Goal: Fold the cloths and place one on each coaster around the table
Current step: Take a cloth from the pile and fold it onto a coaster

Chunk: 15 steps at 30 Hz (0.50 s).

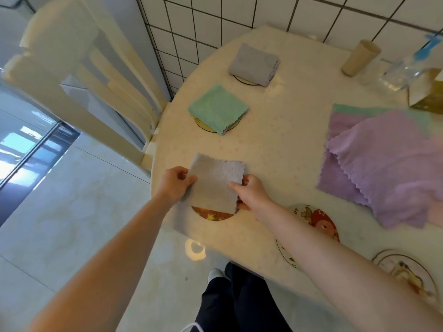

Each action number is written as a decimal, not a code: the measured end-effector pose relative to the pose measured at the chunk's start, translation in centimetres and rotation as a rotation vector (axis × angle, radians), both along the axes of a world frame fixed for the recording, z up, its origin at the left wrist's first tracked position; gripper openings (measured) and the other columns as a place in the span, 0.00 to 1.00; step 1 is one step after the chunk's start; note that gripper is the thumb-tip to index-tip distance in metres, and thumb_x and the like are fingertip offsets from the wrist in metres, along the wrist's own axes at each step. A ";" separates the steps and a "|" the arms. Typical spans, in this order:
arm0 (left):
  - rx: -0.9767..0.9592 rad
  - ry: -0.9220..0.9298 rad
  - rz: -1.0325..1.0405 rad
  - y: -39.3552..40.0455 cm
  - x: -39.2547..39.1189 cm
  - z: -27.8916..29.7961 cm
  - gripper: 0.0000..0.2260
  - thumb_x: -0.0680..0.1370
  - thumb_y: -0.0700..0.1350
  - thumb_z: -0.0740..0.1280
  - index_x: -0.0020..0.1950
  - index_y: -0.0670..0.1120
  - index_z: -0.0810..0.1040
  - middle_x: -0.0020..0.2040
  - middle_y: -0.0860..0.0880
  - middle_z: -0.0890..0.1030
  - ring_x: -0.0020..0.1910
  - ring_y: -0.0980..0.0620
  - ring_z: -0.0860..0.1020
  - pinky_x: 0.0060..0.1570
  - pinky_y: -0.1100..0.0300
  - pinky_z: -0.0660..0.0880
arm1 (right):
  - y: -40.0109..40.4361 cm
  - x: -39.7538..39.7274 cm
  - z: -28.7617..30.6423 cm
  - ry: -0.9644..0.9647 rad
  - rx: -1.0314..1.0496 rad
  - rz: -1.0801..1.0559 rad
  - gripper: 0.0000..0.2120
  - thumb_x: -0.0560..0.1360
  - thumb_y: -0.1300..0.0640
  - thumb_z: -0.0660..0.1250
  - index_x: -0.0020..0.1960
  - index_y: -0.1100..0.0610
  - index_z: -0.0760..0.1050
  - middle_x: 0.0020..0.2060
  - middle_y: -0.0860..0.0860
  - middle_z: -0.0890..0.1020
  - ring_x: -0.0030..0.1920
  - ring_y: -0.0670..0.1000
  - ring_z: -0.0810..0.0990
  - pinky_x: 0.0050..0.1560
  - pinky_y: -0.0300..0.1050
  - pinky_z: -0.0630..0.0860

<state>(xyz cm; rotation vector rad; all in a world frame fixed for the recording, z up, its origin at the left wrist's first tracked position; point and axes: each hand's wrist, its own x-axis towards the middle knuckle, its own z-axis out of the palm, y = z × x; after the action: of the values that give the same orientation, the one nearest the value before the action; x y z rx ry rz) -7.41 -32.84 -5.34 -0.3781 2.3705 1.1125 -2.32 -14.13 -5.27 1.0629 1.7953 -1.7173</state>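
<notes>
A folded grey-beige cloth (214, 183) is held by both hands over a brown starred coaster (213, 215) near the table's front-left edge. My left hand (173, 184) pinches its left side and my right hand (251, 196) grips its right side. Further back, a folded green cloth (218, 109) lies on a coaster (203, 125), and a folded grey cloth (254, 64) lies on another coaster (244, 80). A pile of unfolded purple cloths (383, 168) lies at the right. Two bare coasters sit near the front: a strawberry coaster (318, 221) and a pale coaster (407, 271).
The round cream table (287, 130) stands against a tiled wall. A cream chair (96, 75) stands at its left. A beige cup (360, 57), a clear bottle (402, 70) and a box (429, 97) stand at the back right. My dark-trousered legs (239, 305) are below the table edge.
</notes>
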 end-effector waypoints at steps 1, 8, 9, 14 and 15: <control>-0.027 0.000 -0.013 -0.2 0.0 -0.4 0.07 0.77 0.51 0.67 0.52 0.51 0.79 0.45 0.53 0.78 0.44 0.55 0.76 0.44 0.60 0.74 | -0.4 0.3 -0.3 -0.028 0.014 -0.007 0.10 0.74 0.57 0.69 0.54 0.56 0.74 0.51 0.56 0.81 0.48 0.56 0.82 0.43 0.53 0.82; -0.040 0.113 -0.177 0.5 -0.5 -0.8 0.08 0.77 0.48 0.67 0.55 0.49 0.79 0.48 0.51 0.78 0.44 0.52 0.74 0.44 0.60 0.68 | -2.1 3.4 -1.4 -0.061 0.027 -0.149 0.10 0.72 0.62 0.67 0.54 0.58 0.77 0.48 0.57 0.81 0.46 0.59 0.82 0.35 0.56 0.82; -0.047 0.127 -0.193 0.7 -0.6 -0.9 0.09 0.77 0.47 0.67 0.56 0.48 0.79 0.49 0.50 0.78 0.46 0.50 0.74 0.46 0.59 0.68 | -2.2 3.5 -1.5 -0.066 0.025 -0.170 0.10 0.72 0.62 0.67 0.53 0.59 0.77 0.48 0.57 0.82 0.46 0.59 0.82 0.35 0.57 0.82; -0.145 0.171 -0.220 0.9 -0.9 -1.4 0.12 0.77 0.47 0.67 0.60 0.48 0.76 0.54 0.49 0.77 0.49 0.50 0.74 0.48 0.58 0.68 | -1.8 3.8 -1.5 -0.076 0.001 -0.151 0.03 0.73 0.62 0.68 0.47 0.59 0.75 0.43 0.58 0.82 0.37 0.54 0.83 0.38 0.50 0.83; -0.162 0.189 -0.219 0.8 -0.9 -1.4 0.13 0.77 0.47 0.67 0.61 0.47 0.76 0.55 0.49 0.77 0.50 0.50 0.74 0.48 0.59 0.68 | -1.5 4.1 -1.4 -0.090 -0.004 -0.127 0.03 0.74 0.62 0.68 0.45 0.58 0.74 0.43 0.58 0.82 0.37 0.53 0.83 0.39 0.49 0.82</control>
<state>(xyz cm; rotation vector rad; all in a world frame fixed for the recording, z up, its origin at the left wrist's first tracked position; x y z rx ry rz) -8.29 -31.99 -6.75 -0.0661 2.6017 0.8934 1.75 -15.61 -6.70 1.2559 1.7010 -1.7152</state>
